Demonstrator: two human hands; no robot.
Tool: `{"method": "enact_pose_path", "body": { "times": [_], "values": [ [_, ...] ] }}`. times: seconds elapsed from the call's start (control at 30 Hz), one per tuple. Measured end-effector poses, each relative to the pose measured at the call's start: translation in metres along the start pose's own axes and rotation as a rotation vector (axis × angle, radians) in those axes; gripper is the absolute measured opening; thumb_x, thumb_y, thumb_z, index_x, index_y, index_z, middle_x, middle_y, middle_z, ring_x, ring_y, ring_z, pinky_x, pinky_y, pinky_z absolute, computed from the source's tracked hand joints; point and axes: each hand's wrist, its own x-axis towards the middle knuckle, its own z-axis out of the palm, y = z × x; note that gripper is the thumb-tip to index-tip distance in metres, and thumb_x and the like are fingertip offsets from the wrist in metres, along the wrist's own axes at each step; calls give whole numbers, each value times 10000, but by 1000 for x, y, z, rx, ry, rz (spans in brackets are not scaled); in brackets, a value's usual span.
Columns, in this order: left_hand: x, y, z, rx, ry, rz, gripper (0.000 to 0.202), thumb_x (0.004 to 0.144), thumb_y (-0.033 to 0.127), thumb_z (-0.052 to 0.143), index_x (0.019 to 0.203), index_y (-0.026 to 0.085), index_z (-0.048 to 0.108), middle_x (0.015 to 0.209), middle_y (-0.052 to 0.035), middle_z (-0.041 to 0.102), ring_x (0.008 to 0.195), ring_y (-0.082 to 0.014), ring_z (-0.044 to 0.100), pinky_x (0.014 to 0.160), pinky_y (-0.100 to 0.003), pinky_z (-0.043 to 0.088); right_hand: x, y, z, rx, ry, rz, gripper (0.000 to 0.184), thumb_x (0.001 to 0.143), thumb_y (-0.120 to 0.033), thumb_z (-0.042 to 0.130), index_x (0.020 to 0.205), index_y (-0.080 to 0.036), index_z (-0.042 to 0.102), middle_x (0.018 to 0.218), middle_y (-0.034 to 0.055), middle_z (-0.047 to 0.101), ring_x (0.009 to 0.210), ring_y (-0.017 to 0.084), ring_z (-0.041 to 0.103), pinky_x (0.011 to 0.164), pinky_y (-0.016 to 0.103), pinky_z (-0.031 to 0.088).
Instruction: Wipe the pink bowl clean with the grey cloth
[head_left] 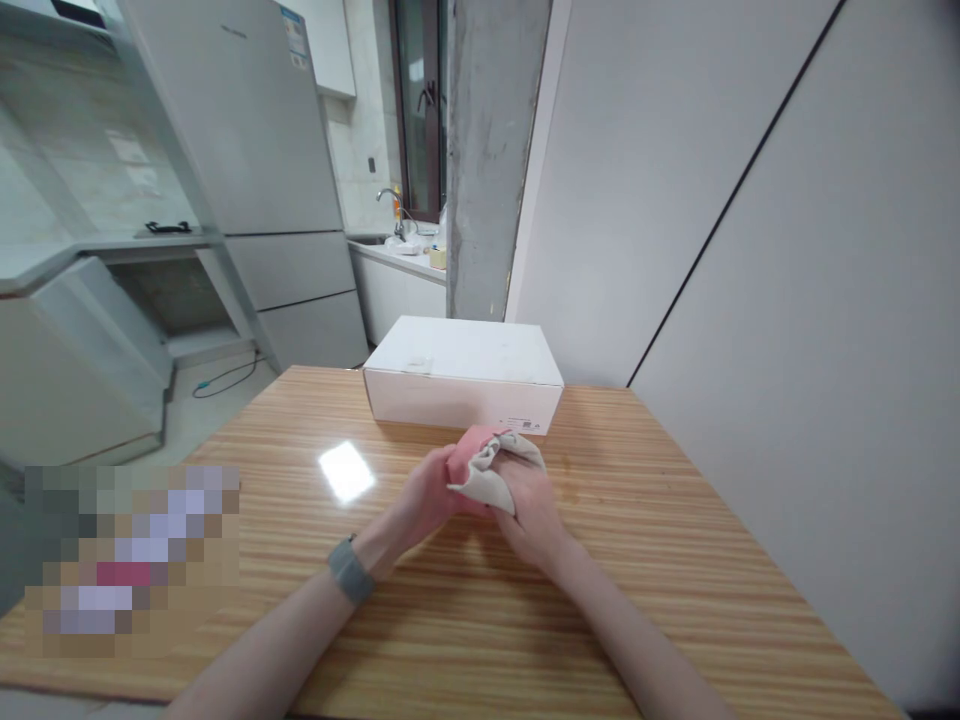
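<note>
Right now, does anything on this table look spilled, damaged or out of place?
Nothing stands out. The white box sits closed on the table; the left hand and right hand hold a pink thing and beige cloth.

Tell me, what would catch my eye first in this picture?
The two hands meeting at the middle of the wooden table: the left hand grips a pink item while the right hand holds a beige cloth against it. Just behind them lies a closed white box, and a grey band sits on the left wrist.
</note>
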Motion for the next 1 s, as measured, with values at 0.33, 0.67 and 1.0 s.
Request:
{"method": "enact_pose_path", "body": {
  "times": [0.33, 0.67, 1.0],
  "values": [
    [-2, 19, -19, 197, -19, -128, 498, 853, 526, 499, 975, 84, 693, 869, -85, 732, 806, -187, 644, 865, -285, 427, 2, -15, -2, -7, -105, -317, 376, 850, -346, 355, 1115, -135, 520, 1050, 149, 652, 1033, 268, 589, 972, 451, 419],
    [3, 6, -24, 375, -42, -28, 523, 870, 518, 479, 1208, 137, 595, 1215, -116, 630, 1140, -281, 545, 958, -407, 400, -2, 7, -5, 113, -20, 59, 329, 945, -336, 278, 985, -200, 575, 1006, 89, 647, 982, 225, 577, 910, 418, 408],
    [1, 12, -15, 139, 2, -77, 601, 849, 593, 430, 1030, 78, 682, 886, -112, 724, 816, -212, 649, 804, -300, 466, -3, -7, 6, -93, -182, -219, 341, 802, -289, 410, 1062, -129, 562, 1009, 138, 658, 975, 270, 588, 939, 425, 415]
  ]
}}
